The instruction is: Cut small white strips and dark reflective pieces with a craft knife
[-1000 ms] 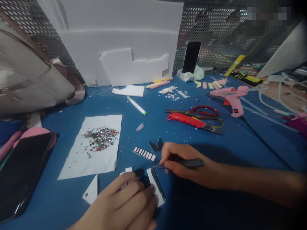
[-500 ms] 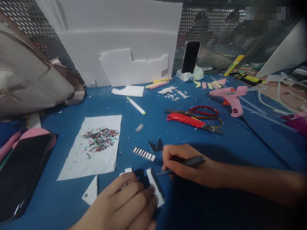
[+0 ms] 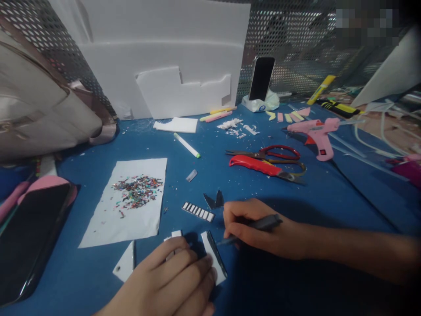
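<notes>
My right hand (image 3: 256,228) is closed round a dark grey pen (image 3: 263,223), its tip at the blackened long edge of a small white foam board strip (image 3: 213,259). My left hand (image 3: 174,276) has its fingers bent together, with the fingertips holding the strip at its left side. Partly under the left fingers lies another white piece (image 3: 176,234). Beyond the hands rest a black-and-white striped strip (image 3: 198,211) and a small black V-shaped piece (image 3: 215,199). A white triangular piece (image 3: 125,265) with a dark dot is left of my left hand.
On the left are a paper sheet (image 3: 95,228) with glittery shreds and a phone (image 3: 36,245). Red-handled scissors (image 3: 279,151), a red-handled cutter (image 3: 253,164) and a pink glue gun (image 3: 315,131) lie right. White boards (image 3: 164,26) and a propped phone (image 3: 262,79) stand behind.
The pen tip has shifted slightly down along the strip's dark edge, with a small turn of my right hand. My left hand and the strip have stayed in place.
</notes>
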Demonstrator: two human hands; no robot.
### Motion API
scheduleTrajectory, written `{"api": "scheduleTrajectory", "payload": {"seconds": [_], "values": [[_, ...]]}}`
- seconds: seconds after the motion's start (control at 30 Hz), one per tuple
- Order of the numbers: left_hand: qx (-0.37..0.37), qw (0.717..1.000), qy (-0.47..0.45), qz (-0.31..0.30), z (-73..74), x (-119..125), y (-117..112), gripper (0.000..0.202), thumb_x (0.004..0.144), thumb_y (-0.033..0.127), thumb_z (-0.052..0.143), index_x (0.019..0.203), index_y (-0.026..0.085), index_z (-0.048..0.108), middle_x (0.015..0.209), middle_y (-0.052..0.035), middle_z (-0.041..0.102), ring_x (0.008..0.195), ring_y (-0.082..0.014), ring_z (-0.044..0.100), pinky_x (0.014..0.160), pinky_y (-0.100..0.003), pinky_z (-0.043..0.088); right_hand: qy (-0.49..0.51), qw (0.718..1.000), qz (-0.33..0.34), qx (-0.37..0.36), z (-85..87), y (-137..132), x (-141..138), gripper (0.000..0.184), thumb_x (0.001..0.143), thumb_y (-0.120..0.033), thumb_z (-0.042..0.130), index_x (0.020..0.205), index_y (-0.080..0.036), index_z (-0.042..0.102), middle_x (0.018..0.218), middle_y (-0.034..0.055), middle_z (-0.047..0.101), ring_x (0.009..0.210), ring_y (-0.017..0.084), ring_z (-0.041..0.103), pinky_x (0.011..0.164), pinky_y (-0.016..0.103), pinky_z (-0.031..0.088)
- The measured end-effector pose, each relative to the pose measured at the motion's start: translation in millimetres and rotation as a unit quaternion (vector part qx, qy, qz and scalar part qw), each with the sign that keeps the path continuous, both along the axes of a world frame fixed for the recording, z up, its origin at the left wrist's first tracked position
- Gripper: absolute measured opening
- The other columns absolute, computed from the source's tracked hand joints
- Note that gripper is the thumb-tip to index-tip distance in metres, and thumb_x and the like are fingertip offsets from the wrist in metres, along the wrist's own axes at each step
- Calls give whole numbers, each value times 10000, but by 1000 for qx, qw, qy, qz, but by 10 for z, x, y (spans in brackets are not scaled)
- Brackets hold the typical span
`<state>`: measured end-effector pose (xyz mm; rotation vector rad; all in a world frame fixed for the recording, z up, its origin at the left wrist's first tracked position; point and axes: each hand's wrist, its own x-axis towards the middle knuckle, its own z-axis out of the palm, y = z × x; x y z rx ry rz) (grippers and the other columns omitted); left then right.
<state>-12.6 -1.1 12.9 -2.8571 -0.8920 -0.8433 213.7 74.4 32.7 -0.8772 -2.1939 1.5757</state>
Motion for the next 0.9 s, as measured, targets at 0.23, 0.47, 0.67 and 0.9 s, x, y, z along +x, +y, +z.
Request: {"api": "scheduleTrajectory", "payload": {"seconds": [0.23, 0.47, 0.67, 0.9], "values": [[9, 1000, 13, -5, -24, -30, -36, 243, 959, 239, 428, 1005, 173, 658, 947, 10, 672, 848, -115, 597, 1009, -339, 380, 24, 1000, 7, 3, -24, 18, -4, 147, 910, -279, 554, 835, -157, 520, 752, -18, 550, 655, 83, 489, 583, 187, 381], [54, 998, 41, -3, -40, -76, -48, 295, 919, 401, 484, 1098, 198, 601, 994, -40, 653, 908, -149, 610, 966, -383, 459, 30, 999, -10, 22, -23, 16, -2, 139, 893, -290, 581, 905, -158, 538, 810, -9, 554, 701, 91, 501, 625, 195, 396], [40, 999, 32, -8, -23, -56, -28, 240, 928, 333, 480, 1063, 197, 625, 979, -21, 663, 894, -136, 608, 989, -369, 435, 17, 1000, 13, -11, -22, 18, -1, 139, 917, -282, 543, 869, -152, 543, 763, -17, 561, 673, 82, 506, 598, 179, 394], [-5, 1000, 2, -11, -16, -10, -26, 263, 961, 222, 421, 988, 151, 673, 939, 3, 677, 869, -124, 590, 1027, -344, 350, 8, 999, 34, -7, -30, 8, 12, 133, 900, -268, 562, 863, -141, 567, 723, -28, 549, 634, 74, 482, 568, 174, 367]]}}
